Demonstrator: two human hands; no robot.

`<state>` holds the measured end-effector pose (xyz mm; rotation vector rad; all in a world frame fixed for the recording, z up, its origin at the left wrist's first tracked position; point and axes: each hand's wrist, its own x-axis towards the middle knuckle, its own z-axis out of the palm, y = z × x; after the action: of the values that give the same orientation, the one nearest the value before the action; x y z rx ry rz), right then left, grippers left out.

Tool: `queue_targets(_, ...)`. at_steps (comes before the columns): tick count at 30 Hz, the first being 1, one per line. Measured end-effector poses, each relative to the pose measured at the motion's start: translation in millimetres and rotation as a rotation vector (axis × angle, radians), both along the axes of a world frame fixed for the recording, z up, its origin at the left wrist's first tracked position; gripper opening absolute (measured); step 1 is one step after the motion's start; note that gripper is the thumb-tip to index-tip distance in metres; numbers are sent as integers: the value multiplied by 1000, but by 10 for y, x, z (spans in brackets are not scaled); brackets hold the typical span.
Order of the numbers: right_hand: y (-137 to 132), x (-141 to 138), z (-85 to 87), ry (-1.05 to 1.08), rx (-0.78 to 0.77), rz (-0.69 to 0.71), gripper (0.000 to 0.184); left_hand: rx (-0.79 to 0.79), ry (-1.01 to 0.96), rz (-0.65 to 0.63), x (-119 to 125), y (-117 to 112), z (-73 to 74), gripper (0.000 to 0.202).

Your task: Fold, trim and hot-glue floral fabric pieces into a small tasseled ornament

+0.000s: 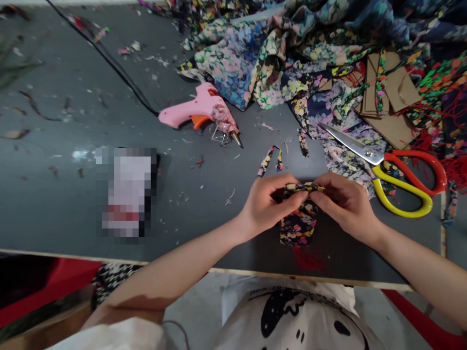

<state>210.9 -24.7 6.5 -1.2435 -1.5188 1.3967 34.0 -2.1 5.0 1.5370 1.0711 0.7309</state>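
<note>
A small rectangular piece covered in dark floral fabric (297, 226) is held upright near the table's front edge, with a red tassel (308, 258) hanging from its lower end. My left hand (272, 201) pinches the top left of this piece between thumb and fingers. On the top right, my right hand (341, 204) pinches it too, and both thumbs nearly meet over the folded upper edge. A narrow floral strip (267, 160) lies bent just beyond my left hand. Red and yellow handled scissors (379, 163) rest open to the right of my right hand.
A pink glue gun (195, 107) with a black cord (109, 63) lies left of centre. Floral cloth (233, 63) is heaped at the back. Cardboard pieces (396, 129) and red threads (456, 165) lie at right. A pixelated, phone-like object (129, 189) lies at left.
</note>
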Motion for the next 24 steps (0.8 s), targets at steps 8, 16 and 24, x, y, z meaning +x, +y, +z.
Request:
queue_targets(8, -22, 2, -13, 19, 62, -61, 10, 31, -11, 53, -2, -18, 17, 26)
queue_targets(16, -31, 4, -20, 104, -8, -174, 20, -23, -224, 122, -2, -13, -21, 18)
queue_targets(24, -30, 16, 10, 107, -35, -187, 18, -127, -244, 106, 8, -28, -15, 31)
